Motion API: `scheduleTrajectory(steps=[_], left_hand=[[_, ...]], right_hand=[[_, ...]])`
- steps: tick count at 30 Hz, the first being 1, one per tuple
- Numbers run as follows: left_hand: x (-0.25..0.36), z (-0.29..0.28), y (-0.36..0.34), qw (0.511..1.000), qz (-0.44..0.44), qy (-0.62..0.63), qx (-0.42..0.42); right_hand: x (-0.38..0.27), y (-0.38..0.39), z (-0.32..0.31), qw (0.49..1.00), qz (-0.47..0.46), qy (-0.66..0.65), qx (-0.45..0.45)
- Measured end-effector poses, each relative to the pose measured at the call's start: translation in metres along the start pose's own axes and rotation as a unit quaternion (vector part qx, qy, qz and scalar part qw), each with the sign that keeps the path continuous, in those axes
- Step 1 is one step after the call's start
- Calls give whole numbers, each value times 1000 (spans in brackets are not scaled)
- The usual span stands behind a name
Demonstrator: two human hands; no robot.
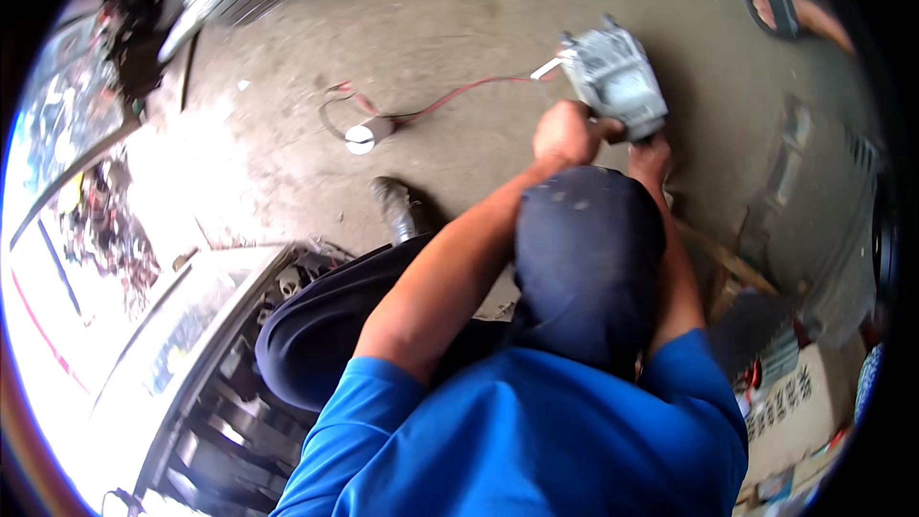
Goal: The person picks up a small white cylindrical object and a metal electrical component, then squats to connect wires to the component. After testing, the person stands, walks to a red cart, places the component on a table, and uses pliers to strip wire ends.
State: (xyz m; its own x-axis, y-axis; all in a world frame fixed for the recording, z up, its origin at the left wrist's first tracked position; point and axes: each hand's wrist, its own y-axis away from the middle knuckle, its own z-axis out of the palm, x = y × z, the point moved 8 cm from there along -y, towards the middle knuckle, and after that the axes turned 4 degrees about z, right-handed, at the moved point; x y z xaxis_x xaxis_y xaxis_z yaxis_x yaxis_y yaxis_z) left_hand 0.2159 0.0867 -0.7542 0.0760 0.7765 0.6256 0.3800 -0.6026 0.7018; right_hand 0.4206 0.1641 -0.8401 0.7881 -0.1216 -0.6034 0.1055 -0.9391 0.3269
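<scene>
Dusty concrete floor far, both hands clamped on grey metal unit (614, 82): left hand (569, 133) & right hand (650, 154) wrapped round near end; looks heavy, rigid, sharp-edged, so grip body.

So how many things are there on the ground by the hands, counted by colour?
Grey: 1, the metal part held by the left hand and right hand
White: 1, the small cylinder
Red: 1, the wire
Total: 3

Concrete floor (459, 10) — red wire (459, 93), white roll (364, 137).
</scene>
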Motion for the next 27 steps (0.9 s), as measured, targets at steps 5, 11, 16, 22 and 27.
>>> scheduleTrajectory(steps=[5, 11, 16, 22, 27], left_hand=[[3, -26, -3, 992, 58, -80, -76], [-6, -171, 25, 963, 123, -238, -35], [-85, -329, 56, 952, 44, -132, 273], [-199, -335, 53, 949, -97, 89, 286], [-208, -301, 35, 939, -69, 236, 239]], right_hand=[[-27, 34, -2, 999, -8, 0, -44], [-32, 5, -85, 980, 75, -185, -27], [-218, -3, -121, 958, -60, -270, -71], [-384, 103, -9, 907, -185, -169, -338], [-342, 135, 144, 877, -206, 8, -433]])
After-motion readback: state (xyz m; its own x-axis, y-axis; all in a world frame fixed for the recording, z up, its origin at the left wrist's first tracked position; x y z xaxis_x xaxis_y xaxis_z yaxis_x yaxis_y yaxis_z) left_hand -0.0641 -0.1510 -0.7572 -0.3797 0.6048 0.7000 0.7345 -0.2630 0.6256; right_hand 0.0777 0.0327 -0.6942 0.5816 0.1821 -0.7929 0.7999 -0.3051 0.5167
